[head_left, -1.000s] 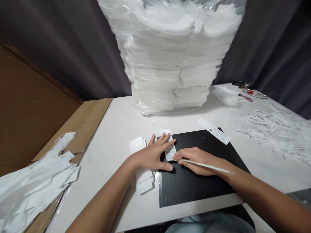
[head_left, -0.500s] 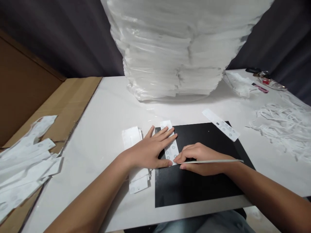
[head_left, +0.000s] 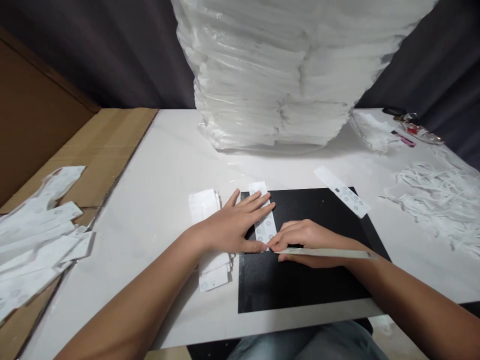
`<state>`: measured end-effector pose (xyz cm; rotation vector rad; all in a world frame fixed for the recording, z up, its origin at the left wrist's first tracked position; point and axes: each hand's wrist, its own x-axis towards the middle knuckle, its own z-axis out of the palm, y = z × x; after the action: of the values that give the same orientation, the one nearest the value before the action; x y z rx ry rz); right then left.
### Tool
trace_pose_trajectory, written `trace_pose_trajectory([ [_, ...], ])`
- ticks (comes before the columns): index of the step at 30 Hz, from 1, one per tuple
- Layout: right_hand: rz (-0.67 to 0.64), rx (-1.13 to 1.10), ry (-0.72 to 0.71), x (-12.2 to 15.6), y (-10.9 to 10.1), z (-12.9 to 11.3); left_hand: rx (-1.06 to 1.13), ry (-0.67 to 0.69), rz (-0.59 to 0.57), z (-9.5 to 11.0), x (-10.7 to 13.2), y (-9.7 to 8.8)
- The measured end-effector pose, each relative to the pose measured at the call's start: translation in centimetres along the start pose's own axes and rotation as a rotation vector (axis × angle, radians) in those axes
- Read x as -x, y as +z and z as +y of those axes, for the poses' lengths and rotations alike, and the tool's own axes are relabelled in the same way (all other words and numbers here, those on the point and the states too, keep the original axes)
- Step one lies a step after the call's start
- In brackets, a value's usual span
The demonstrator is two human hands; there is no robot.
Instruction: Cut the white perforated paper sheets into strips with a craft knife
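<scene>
My left hand (head_left: 240, 222) lies flat with fingers spread, pressing a white strip with printed round marks (head_left: 265, 230) onto a black mat (head_left: 318, 290). At the strip's near end, my right hand (head_left: 307, 242) pinches a thin, narrow white strip (head_left: 326, 252). This narrow strip runs back from the fingertips over my right wrist. The thumb of my left hand is beside the right fingertips. Partly under my left wrist is a stack of white strips (head_left: 213, 275). Another printed strip (head_left: 343, 192) lies slanted across the mat's far right corner.
A tall plastic-wrapped white stack (head_left: 277, 100) stands at the back. To the right is a tangled heap of narrow white strips (head_left: 431, 200). Loose printed strips (head_left: 41, 240) lie on cardboard (head_left: 108, 145) at the left. A pink-and-black item (head_left: 404, 139) lies at the back right.
The view has shifted slightly. The narrow strip in my right hand has tilted and now shows more of its broad face. Both hands remain at the same printed strip.
</scene>
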<state>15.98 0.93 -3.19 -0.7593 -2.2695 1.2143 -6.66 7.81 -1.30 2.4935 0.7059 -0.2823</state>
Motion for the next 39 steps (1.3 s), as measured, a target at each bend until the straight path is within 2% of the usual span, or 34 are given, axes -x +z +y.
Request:
trace_pose_trajectory([
  [5, -0.051, 0.170, -0.163, 0.0, 0.1, 0.9, 0.007, 0.002, -0.007, -0.2, 0.0, 0.1],
  [8, -0.075, 0.301, -0.171, 0.1, 0.9, 1.7, 0.006, -0.002, -0.015, -0.1, -0.1, 0.0],
  [10, -0.044, 0.303, -0.122, 0.2, 1.7, 2.1, 0.003, -0.011, -0.026, 0.0, -0.1, 0.0],
  [13, 0.108, 0.235, 0.023, 0.4, 2.4, 2.2, 0.015, -0.029, -0.047, 0.3, -0.2, 0.0],
  [15, 0.232, 0.222, 0.093, 0.5, 2.1, 1.9, 0.029, -0.033, -0.047, 0.4, -0.3, 0.0],
  [21, 0.695, 0.116, 0.132, -0.1, -0.5, 0.6, 0.023, 0.015, -0.053, 0.8, 0.0, -0.2],
  [25, 0.833, -0.055, 0.220, -0.5, -1.3, 0.6, 0.040, 0.117, -0.107, 1.9, 0.4, -0.5],
  [28, 0.837, -0.128, 0.319, -0.8, -1.4, 0.9, 0.100, 0.212, -0.147, 3.0, 0.6, -0.6],
  [32, 0.739, -0.104, 0.460, -1.1, -1.1, 1.1, 0.159, 0.322, -0.158, 3.9, 0.7, -0.3],
  [35, 0.650, -0.081, 0.509, -1.2, -0.9, 0.9, 0.157, 0.342, -0.156, 4.1, 0.6, 0.1],
  [39, 0.600, -0.063, 0.514, -1.1, -0.9, 0.8, 0.140, 0.341, -0.150, 4.0, 0.6, 0.3],
])
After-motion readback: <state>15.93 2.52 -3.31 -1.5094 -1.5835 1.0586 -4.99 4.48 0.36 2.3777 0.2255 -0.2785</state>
